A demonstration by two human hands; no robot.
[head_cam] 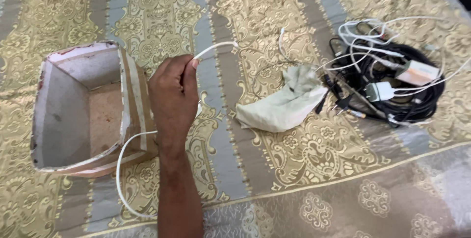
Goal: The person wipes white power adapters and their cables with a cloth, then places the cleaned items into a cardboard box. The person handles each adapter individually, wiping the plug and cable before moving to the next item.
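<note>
Left hand (172, 96), fingers pinching a thin white cable (212, 48) beside an open cardboard box (130, 96); tangled far end may snag.

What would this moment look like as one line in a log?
hand: grips thin white cable | beside: open worn cardboard box | near: crumpled pale cloth, tangled black and white cables | other hand: unseen

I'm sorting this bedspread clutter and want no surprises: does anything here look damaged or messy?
Yes. The open box looks worn, with stained, frayed edges. At right, black and white cables lie in one tangled heap, a crumpled cloth beside it. The hand grips a white cable.
</note>
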